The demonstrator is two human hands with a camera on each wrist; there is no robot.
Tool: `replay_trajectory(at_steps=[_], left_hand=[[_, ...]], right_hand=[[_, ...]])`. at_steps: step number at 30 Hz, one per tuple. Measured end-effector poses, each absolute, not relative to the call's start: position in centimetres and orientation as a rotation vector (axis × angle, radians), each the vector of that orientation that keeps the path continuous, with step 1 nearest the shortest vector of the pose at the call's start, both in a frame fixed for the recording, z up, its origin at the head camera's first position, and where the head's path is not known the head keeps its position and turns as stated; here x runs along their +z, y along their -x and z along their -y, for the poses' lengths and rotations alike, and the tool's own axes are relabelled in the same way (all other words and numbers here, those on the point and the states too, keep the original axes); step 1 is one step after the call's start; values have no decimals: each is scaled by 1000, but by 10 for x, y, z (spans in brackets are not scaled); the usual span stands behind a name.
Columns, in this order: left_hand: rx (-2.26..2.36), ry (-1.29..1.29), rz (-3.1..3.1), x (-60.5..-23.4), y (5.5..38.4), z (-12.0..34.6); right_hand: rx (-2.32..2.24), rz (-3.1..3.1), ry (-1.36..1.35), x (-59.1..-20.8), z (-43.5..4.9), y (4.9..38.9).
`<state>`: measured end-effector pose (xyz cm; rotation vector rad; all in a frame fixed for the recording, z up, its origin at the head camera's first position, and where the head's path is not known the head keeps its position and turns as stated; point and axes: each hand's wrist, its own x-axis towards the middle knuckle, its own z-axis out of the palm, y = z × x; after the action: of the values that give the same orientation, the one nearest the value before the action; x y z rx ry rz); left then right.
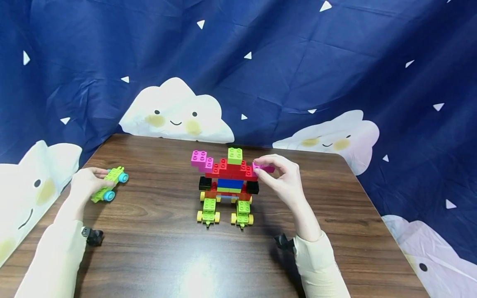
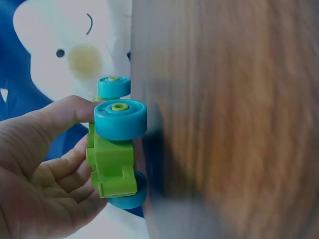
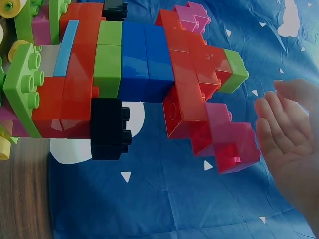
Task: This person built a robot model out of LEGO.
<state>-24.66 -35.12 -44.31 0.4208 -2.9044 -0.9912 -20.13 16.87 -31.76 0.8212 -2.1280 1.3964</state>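
At the table's left, my left hand (image 1: 83,182) pinches a lime green toy car base (image 1: 108,185) with blue wheels (image 2: 120,119); the thumb lies against its side in the left wrist view. In the middle stands a figure of toy building bricks, with red bricks (image 1: 231,169), blue bricks (image 1: 230,183), black bricks (image 1: 252,187) and a lime green brick (image 1: 235,156) on top. My right hand (image 1: 281,176) is at the figure's right-side pink bricks (image 3: 229,139). In the right wrist view its fingers are loosely extended, with a gap beside these bricks.
Two lime green wheeled bases (image 1: 243,213) with yellow wheels (image 1: 200,216) support the figure. Other pink bricks (image 1: 199,158) stick out on its left side. Behind the brown wooden table (image 1: 156,248) hangs a blue cloth (image 1: 223,49) with clouds and white triangles.
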Motion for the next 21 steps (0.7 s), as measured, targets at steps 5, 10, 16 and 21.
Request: replay_trajectory(at_steps=[5,10,16,21], left_hand=[[-988,-225,2892,-441,254,335],[-1072,-50,2900,-439,260,312],[-1094,114,2919,-442,268,287],[-1090,223,2942,-440,273,270]], right_hand=[[1393,2128,-818,-319,-168,200],[1391,2141,-815,-320,-167,198],[1384,2127,-819,-318,-166,196],[1365,2130,-817,-319,-167,195]])
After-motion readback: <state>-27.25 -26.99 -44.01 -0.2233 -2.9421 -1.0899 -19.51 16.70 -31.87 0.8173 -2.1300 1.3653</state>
